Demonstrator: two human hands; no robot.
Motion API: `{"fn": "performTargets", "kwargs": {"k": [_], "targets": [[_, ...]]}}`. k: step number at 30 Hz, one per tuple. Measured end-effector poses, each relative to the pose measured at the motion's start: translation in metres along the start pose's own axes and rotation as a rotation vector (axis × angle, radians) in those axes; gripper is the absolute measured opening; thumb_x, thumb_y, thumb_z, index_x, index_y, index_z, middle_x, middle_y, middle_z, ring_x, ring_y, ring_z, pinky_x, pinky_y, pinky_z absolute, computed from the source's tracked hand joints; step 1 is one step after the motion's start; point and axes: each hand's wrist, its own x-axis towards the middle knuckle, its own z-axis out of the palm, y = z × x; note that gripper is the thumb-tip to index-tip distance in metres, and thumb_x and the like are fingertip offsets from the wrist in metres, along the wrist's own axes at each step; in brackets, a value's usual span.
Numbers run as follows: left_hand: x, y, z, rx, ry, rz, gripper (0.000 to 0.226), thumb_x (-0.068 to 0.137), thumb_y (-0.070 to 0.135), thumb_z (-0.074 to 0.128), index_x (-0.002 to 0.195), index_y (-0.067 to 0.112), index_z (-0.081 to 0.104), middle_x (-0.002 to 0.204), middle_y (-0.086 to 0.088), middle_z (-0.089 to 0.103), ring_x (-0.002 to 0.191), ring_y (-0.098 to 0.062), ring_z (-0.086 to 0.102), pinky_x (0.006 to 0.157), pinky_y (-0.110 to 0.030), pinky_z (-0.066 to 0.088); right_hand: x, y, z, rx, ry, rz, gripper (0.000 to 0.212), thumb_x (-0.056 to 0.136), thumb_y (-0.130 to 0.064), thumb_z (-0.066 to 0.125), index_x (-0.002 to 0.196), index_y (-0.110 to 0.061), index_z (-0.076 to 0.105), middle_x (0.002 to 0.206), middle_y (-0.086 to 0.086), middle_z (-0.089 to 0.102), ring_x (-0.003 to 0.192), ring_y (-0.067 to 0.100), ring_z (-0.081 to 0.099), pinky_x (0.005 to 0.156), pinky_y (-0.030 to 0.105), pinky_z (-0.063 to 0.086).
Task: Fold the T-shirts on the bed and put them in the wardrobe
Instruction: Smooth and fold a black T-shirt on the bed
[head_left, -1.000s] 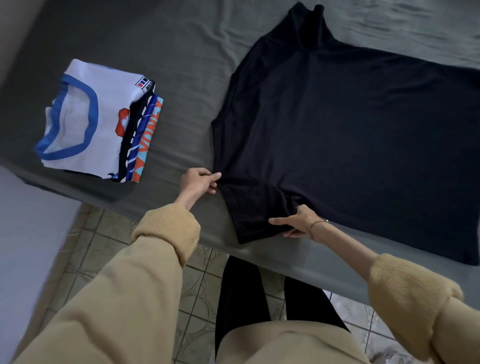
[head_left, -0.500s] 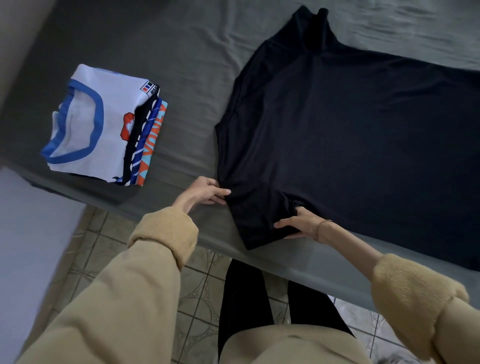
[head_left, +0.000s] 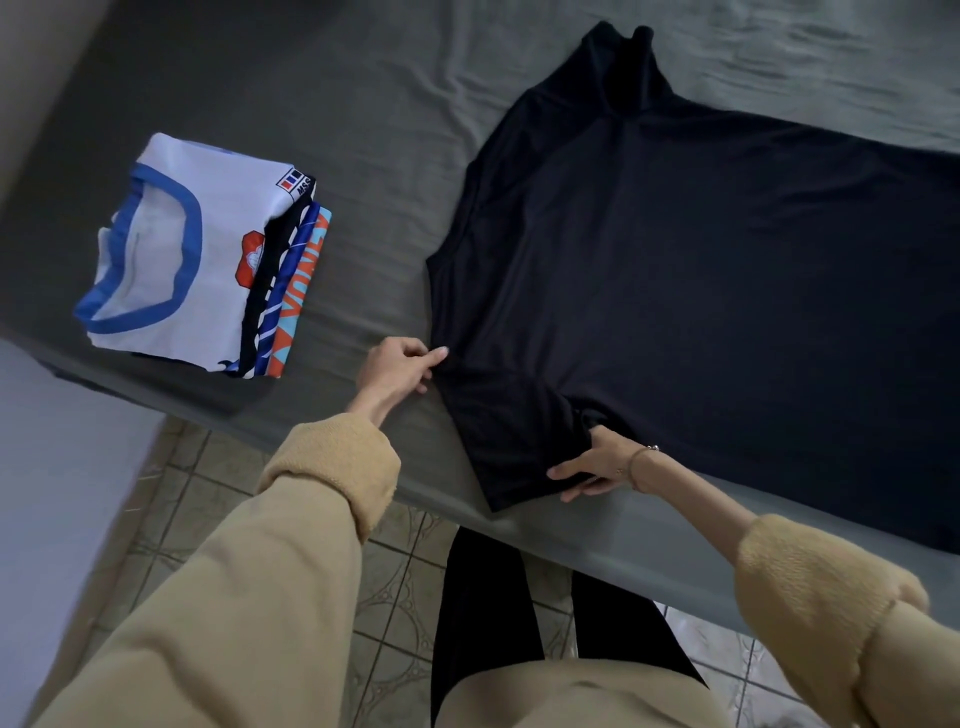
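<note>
A black T-shirt (head_left: 701, 280) lies spread flat on the grey bed (head_left: 363, 130), its collar end toward the left. My left hand (head_left: 397, 366) pinches the shirt's shoulder edge by the near sleeve. My right hand (head_left: 597, 462) grips the near sleeve where it meets the body, thumb on top and fingers tucked under the cloth. A folded white T-shirt with a blue collar (head_left: 197, 260) lies on the bed to the left, on top of other folded shirts.
The bed's near edge (head_left: 597, 545) runs diagonally in front of me. Tiled floor (head_left: 395, 582) lies below it, with my dark-clad legs close against the bed. A pale surface (head_left: 57, 493) stands at the lower left.
Both hands have kept their hold on the near sleeve area. My right hand's fingers have slid further under the sleeve cloth. The shirt body has not moved.
</note>
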Motion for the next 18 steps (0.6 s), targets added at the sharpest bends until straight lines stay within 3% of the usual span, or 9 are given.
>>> {"fn": "performTargets", "kwargs": {"k": [2, 6, 9, 12, 14, 18], "targets": [[0.0, -0.001, 0.0, 0.053, 0.023, -0.007, 0.029, 0.089, 0.037, 0.06, 0.064, 0.022, 0.062, 0.064, 0.009, 0.065, 0.054, -0.01, 0.063, 0.081, -0.032, 0.052, -0.002, -0.005, -0.003, -0.101, -0.05, 0.049, 0.031, 0.081, -0.026, 0.073, 0.097, -0.006, 0.056, 0.077, 0.001, 0.073, 0.063, 0.006, 0.07, 0.051, 0.014, 0.047], [0.003, 0.001, 0.0, 0.02, 0.104, -0.038, 0.028, 0.087, 0.033, 0.056, 0.063, 0.019, 0.063, 0.065, 0.007, 0.066, 0.054, -0.014, 0.064, 0.079, -0.033, 0.054, -0.006, -0.017, -0.016, -0.181, 0.015, 0.102, 0.057, 0.076, -0.05, 0.071, 0.104, -0.003, 0.056, 0.078, 0.008, 0.074, 0.073, 0.014, 0.072, 0.055, 0.018, 0.051], [0.009, 0.009, -0.002, -0.068, 0.148, -0.038, 0.031, 0.087, 0.042, 0.059, 0.065, 0.02, 0.063, 0.066, 0.007, 0.065, 0.053, -0.012, 0.062, 0.077, -0.03, 0.053, -0.01, -0.025, -0.034, -0.191, 0.121, 0.071, 0.05, 0.079, -0.05, 0.068, 0.094, -0.003, 0.055, 0.067, 0.011, 0.071, 0.069, 0.02, 0.071, 0.051, 0.021, 0.051], [0.018, 0.02, -0.003, -0.093, 0.155, -0.033, 0.031, 0.088, 0.042, 0.059, 0.067, 0.02, 0.06, 0.067, 0.008, 0.063, 0.054, -0.009, 0.061, 0.076, -0.029, 0.051, -0.016, -0.033, -0.054, -0.291, 0.141, 0.092, 0.047, 0.083, -0.048, 0.063, 0.09, -0.001, 0.065, 0.082, 0.014, 0.073, 0.069, 0.017, 0.072, 0.051, 0.019, 0.05], [0.024, 0.024, -0.002, -0.104, 0.154, -0.049, 0.032, 0.088, 0.041, 0.06, 0.066, 0.019, 0.059, 0.066, 0.006, 0.062, 0.057, -0.012, 0.061, 0.079, -0.03, 0.051, -0.021, -0.04, -0.064, -0.374, 0.137, 0.121, 0.05, 0.084, -0.052, 0.059, 0.088, -0.003, 0.07, 0.082, 0.009, 0.074, 0.072, 0.015, 0.072, 0.052, 0.017, 0.047], [0.039, 0.033, -0.004, -0.088, 0.146, -0.05, 0.035, 0.084, 0.048, 0.063, 0.073, 0.015, 0.063, 0.074, -0.003, 0.066, 0.082, -0.024, 0.067, 0.078, -0.033, 0.05, -0.019, -0.061, -0.082, -0.368, 0.244, 0.02, 0.045, 0.087, -0.048, 0.057, 0.078, -0.006, 0.071, 0.074, 0.005, 0.073, 0.06, 0.013, 0.068, 0.051, 0.019, 0.041]]}}
